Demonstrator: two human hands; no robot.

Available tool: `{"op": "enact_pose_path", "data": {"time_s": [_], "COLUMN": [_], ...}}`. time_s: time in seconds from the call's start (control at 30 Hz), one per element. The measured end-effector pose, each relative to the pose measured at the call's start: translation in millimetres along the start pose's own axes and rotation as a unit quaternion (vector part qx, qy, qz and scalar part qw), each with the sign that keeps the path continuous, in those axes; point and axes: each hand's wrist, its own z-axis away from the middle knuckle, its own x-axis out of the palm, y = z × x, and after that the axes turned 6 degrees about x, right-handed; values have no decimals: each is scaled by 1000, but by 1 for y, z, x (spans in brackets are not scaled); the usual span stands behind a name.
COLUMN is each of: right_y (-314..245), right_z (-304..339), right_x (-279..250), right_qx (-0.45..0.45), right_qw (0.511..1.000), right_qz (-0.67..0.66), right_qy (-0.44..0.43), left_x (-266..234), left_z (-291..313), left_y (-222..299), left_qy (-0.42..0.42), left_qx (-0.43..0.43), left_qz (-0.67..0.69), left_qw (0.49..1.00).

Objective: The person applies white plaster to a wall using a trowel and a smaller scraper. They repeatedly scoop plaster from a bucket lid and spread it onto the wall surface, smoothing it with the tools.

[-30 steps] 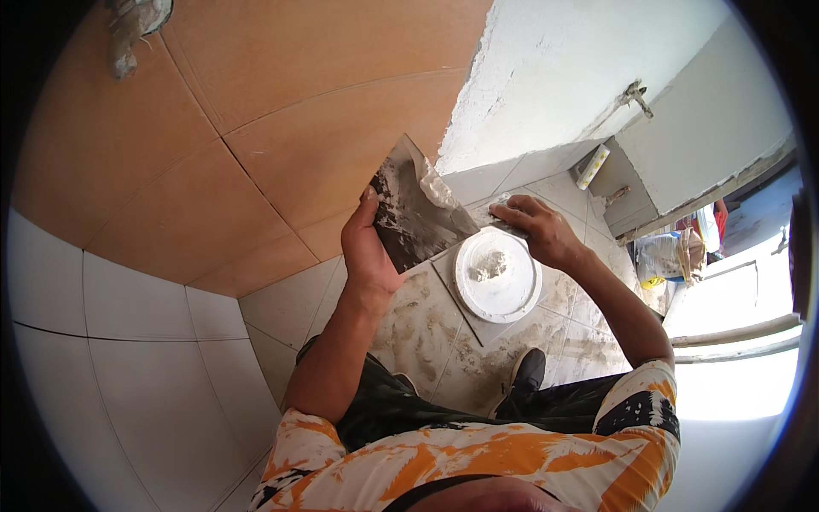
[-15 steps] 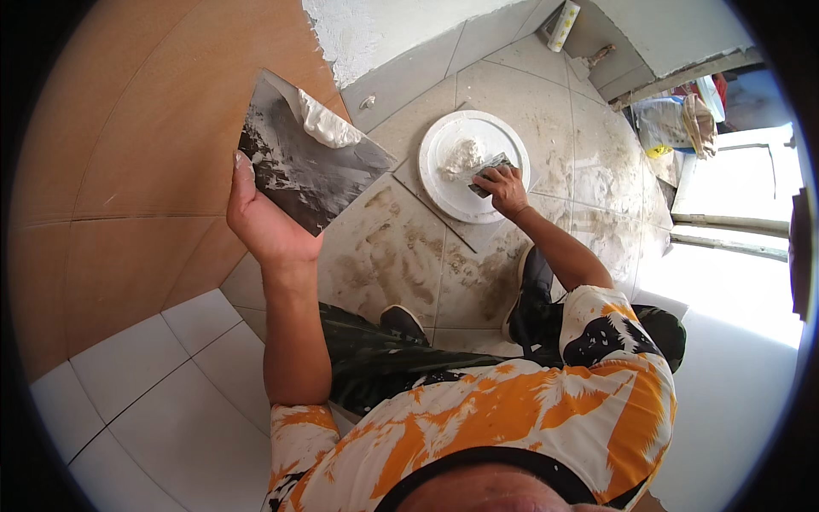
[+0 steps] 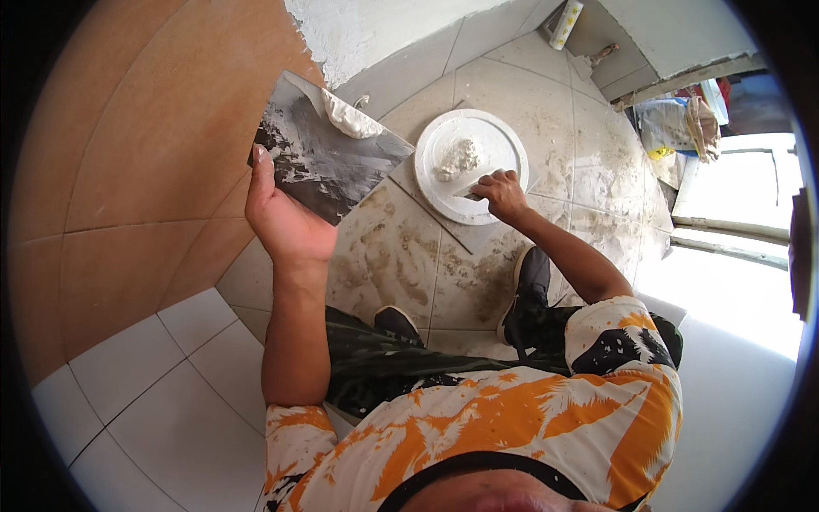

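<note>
My left hand [image 3: 290, 220] grips a dark grey flat board [image 3: 328, 171] by its near left edge, thumb on the upper face. White putty [image 3: 351, 116] is heaped along the board's far edge, with thin smears across the face. Over at the right, my right hand [image 3: 502, 194] is closed around a small flat scraper [image 3: 466, 194], seen nearly edge-on and mostly hidden by the fingers. It is over the near side of a round white lid-like tray [image 3: 515, 154] on the floor. A lump of white putty [image 3: 458, 159] sits in the tray's middle.
Orange-brown tiles [image 3: 136, 154] cover the left wall, with pale tiles [image 3: 171, 401] below. A thin dark strip [image 3: 439, 220] lies beside the tray on the stained floor [image 3: 375, 256]. Bags [image 3: 674, 128] stand at the far right, near a bright doorway [image 3: 734, 196]. My shoes are below the tray.
My left hand and the board have shifted slightly right. My right hand has drawn the scraper back from the putty lump and turned it edge-on.
</note>
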Motion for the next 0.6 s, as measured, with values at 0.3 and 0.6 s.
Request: {"op": "enact_pose_path", "data": {"time_s": [0.3, 0.6], "right_y": [-2, 17], "right_z": [2, 21], "right_x": [10, -4], "right_qx": [5, 3], "right_qw": [998, 995], "right_qz": [43, -6], "right_qy": [-41, -101], "left_x": [3, -20], "left_z": [0, -13], "left_y": [-3, -36], "left_qy": [25, 41], "left_qx": [-1, -74], "left_qz": [-32, -8], "left_qw": [999, 996]}}
